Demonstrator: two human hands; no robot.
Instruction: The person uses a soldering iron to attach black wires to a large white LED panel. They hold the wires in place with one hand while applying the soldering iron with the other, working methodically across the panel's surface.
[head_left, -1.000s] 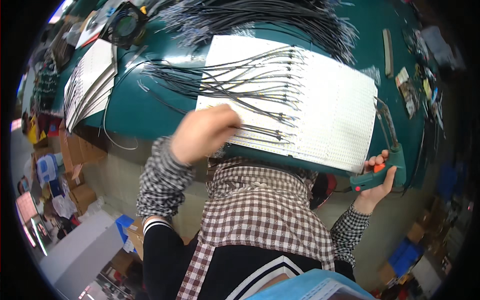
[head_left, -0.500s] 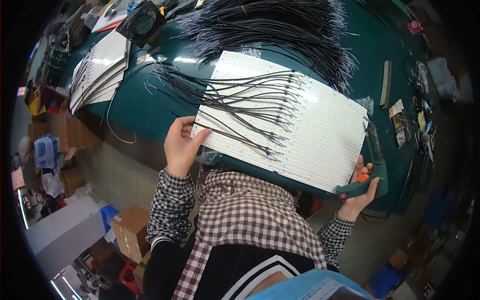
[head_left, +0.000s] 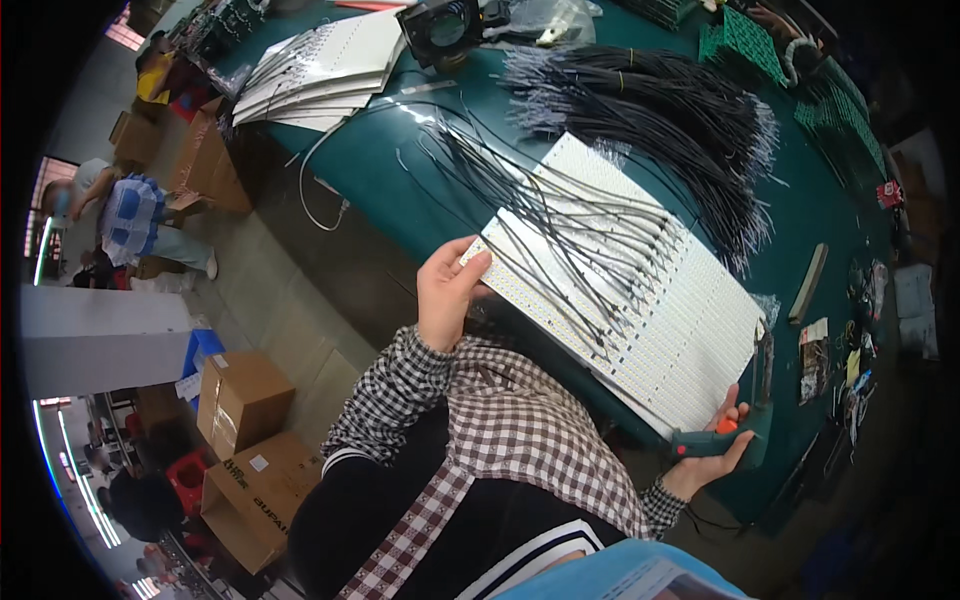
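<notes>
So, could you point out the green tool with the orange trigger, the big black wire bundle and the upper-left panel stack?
Green tool (head_left: 699,443): head view, on its body.
Wire bundle (head_left: 665,100): head view, mid-strands.
Panel stack (head_left: 348,50): head view, top panel's face.

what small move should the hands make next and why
Perhaps ease the white board slightly and slowly: the left hand grips its left corner, and the right hand holds a green gun-shaped tool by its other end. Loose black wires lie across the board and trail past its edge, so a quick pull could drag them.
</notes>
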